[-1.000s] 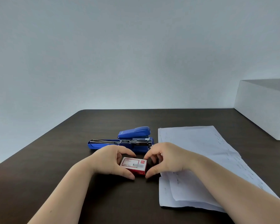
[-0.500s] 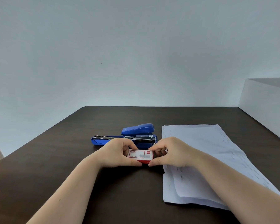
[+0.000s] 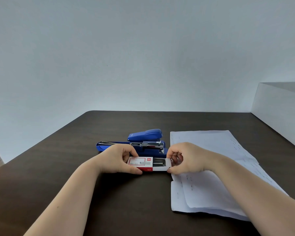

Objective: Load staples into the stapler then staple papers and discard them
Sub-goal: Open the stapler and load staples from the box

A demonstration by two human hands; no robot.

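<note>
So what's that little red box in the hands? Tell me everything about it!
The staple box is small, looks like cardboard, red and white with a printed label. It lies flat on the dark table, in front of the blue stapler. The left hand holds its sleeve; the right hand pinches the white inner tray, slid partly out, showing grey staples.

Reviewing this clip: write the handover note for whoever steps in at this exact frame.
Left hand grips the staple box. Right hand pinches its inner tray, partly slid out with staples showing.
Stapler lies opened on the table just behind the box; papers sit to the right.
Done: stapler opened, box partly opened.
Left: take staples, load, close, staple papers, discard.
</note>
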